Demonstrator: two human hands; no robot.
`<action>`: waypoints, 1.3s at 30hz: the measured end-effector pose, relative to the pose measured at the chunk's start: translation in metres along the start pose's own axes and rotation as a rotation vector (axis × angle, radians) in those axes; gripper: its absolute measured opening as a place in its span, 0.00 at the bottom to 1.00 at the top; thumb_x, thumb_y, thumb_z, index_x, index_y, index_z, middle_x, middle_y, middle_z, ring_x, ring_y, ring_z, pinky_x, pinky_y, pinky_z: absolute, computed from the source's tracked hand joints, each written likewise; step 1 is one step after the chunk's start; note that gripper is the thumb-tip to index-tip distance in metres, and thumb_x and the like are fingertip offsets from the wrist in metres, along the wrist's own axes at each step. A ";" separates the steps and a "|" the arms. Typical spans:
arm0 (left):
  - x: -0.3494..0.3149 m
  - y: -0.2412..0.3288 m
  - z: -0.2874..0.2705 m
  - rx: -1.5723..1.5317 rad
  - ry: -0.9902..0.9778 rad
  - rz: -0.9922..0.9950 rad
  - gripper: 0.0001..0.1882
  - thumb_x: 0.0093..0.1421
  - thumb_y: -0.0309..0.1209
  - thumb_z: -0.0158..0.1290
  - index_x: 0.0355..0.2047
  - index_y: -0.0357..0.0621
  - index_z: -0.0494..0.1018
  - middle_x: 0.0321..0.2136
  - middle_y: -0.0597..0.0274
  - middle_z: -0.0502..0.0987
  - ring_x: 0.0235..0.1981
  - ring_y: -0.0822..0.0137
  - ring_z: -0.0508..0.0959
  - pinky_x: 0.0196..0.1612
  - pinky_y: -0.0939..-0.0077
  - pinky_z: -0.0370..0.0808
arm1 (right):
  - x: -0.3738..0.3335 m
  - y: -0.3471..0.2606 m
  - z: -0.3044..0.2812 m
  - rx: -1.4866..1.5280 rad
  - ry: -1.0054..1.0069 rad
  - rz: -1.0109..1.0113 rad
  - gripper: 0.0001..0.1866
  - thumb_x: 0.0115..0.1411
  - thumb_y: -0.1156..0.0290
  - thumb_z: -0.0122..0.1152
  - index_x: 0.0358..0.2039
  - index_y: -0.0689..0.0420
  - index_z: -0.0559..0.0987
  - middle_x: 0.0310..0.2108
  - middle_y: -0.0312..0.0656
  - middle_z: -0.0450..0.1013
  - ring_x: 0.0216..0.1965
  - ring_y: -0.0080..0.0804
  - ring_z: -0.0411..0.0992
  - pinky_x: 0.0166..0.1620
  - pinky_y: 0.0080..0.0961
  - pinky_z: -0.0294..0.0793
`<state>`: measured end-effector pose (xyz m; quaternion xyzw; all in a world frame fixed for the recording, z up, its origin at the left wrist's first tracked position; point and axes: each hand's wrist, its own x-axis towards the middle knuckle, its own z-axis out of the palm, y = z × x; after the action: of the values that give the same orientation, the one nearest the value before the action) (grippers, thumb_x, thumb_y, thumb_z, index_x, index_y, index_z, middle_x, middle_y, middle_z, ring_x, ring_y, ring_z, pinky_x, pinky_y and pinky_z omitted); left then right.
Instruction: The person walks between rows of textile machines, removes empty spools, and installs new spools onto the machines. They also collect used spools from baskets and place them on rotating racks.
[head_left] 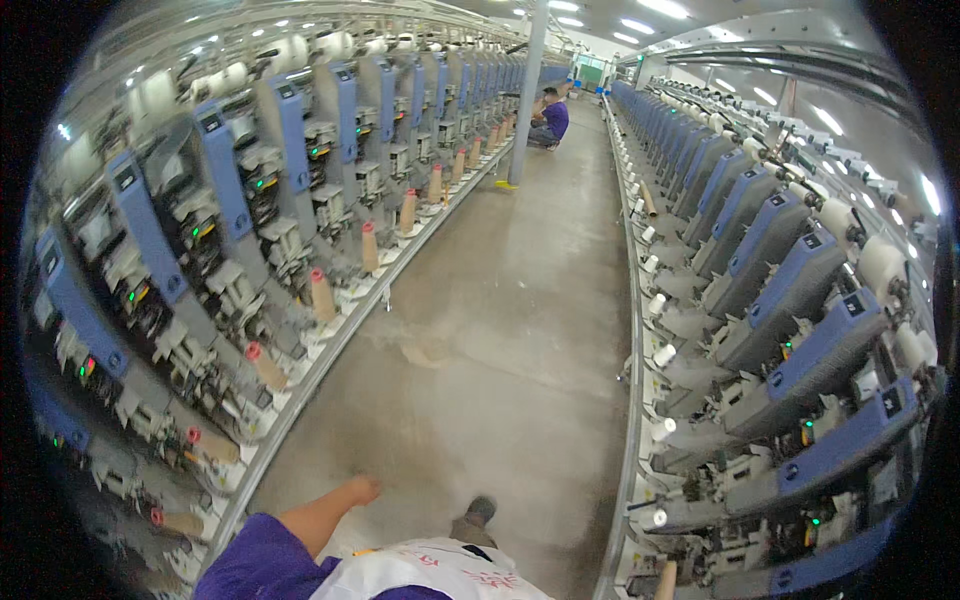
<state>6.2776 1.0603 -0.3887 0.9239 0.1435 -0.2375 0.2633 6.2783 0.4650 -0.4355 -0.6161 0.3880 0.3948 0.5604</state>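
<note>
My left hand (pixel 366 488) hangs out over the aisle floor at the lower left, below a bare forearm and a purple sleeve. It looks compact, but its fingers are too small and blurred to make out, and no held thing shows. It touches no machine. Nearest to it, on the left row, are brown paper cones with pink tops, such as this yarn cone (pixel 208 444). My right hand is out of the picture. A white apron (pixel 430 572) covers my front, and one dark shoe (pixel 482 508) is on the floor.
Blue-grey yarn winding machines (pixel 225 165) line the left side, with another winding row (pixel 800 290) on the right. White bobbins (pixel 664 355) stand along the right ledge. A grey pillar (pixel 527 100) rises in the aisle; beside it a person in purple (pixel 552 118) squats.
</note>
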 end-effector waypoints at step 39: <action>1.243 0.259 -0.694 -0.105 0.096 0.032 0.20 0.56 0.38 0.45 0.48 0.50 0.70 0.42 0.50 0.75 0.44 0.52 0.74 0.47 0.58 0.69 | 0.497 -1.177 0.307 0.152 0.065 0.017 0.14 0.57 0.75 0.52 0.45 0.61 0.74 0.32 0.42 0.74 0.29 0.30 0.73 0.32 0.25 0.72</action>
<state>7.6820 1.4069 -0.4004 0.9213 0.1534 -0.1810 0.3081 7.5384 0.8364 -0.4592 -0.5811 0.4398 0.3488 0.5893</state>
